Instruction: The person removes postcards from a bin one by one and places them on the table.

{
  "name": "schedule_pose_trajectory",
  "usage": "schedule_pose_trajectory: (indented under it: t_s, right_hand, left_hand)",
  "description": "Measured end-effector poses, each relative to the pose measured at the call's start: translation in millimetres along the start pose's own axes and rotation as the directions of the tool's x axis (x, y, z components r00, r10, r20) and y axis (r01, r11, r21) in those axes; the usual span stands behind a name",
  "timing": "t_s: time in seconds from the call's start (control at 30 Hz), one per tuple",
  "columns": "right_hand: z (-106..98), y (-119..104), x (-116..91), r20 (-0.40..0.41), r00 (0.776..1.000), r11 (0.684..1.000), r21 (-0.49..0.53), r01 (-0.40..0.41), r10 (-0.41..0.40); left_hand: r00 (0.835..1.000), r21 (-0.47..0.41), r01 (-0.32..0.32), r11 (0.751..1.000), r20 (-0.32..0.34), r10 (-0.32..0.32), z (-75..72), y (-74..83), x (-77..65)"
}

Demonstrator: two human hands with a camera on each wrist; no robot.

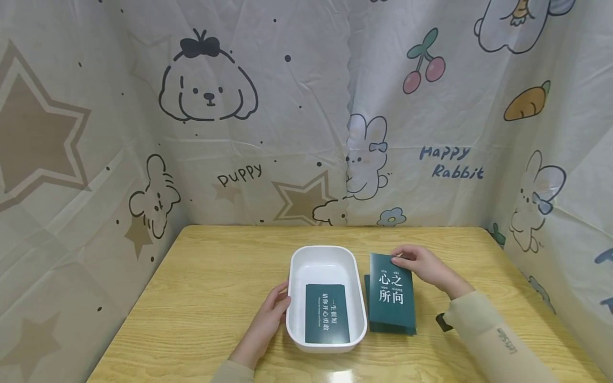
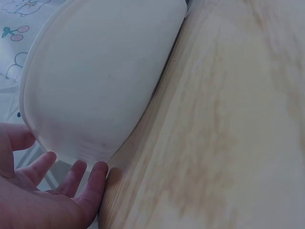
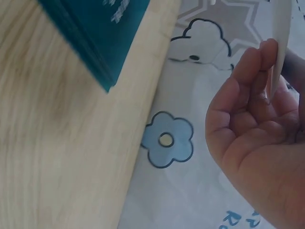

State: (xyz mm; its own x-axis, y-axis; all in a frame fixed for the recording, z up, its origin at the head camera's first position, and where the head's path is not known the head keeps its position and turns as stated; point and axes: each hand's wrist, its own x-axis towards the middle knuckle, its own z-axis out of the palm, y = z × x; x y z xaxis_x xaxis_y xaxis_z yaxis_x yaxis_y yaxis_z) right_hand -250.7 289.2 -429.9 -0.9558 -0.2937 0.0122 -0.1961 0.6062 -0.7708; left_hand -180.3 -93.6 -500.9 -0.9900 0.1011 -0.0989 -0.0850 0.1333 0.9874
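Observation:
Near the table's front stands a white plastic tray (image 1: 298, 266) with dark green cards (image 1: 330, 316) bearing white writing in its nearer half. My left hand (image 1: 272, 313) touches the tray's left side; in the left wrist view its spread fingertips (image 2: 99, 167) rest against the outer wall. My right hand (image 1: 428, 266) pinches a dark green card (image 1: 390, 314) with large white characters by its far right corner. That card is lifted and tilted over a stack of similar green cards (image 3: 107, 62), mostly covered by it in the head view. Edge-on, the held card looks thin and pale in the right wrist view.
The wood-grain table (image 1: 215, 276) lies under everything. A cloth curtain (image 1: 297, 133) with printed cartoon animals and stars hangs at the back and both sides. On the right sleeve's cuff sits a black strap (image 1: 444, 322).

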Motion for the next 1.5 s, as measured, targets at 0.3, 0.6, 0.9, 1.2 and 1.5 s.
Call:
schedule_pose_trajectory:
  t_s: [0.3, 0.6, 0.9, 1.2, 1.5]
  right_hand:
    - [1.2, 14.1, 3.0, 0.014, 0.999, 0.999, -0.023, -0.030, 0.031]
    - [7.1, 21.2, 10.1, 0.037, 0.999, 0.999, -0.046, -0.012, 0.013]
    - [17.1, 24.1, 17.1, 0.059, 0.997, 0.994, -0.105, -0.039, 0.046]
    - [24.8, 32.6, 23.8, 0.048, 0.997, 0.988, -0.140, -0.061, 0.068]
    - [31.1, 32.1, 24.6, 0.024, 0.997, 0.987, -0.148, -0.063, 0.067]
  left_hand:
    - [1.000, -0.002, 0.003, 1.000, 0.002, -0.003, -0.1, 0.4, -1.3]
    - [1.000, 0.000, 0.010, 1.000, 0.003, -0.010, 0.6, 4.7, -3.7]
    - [1.000, -0.003, 0.008, 1.000, 0.004, -0.008, 0.5, 3.7, -2.5]
    - [1.000, -0.012, 0.001, 1.000, 0.002, -0.001, 0.2, 1.1, -1.5]
    - [1.000, -0.013, -0.004, 1.000, 0.002, 0.004, 0.0, 1.4, -1.4]
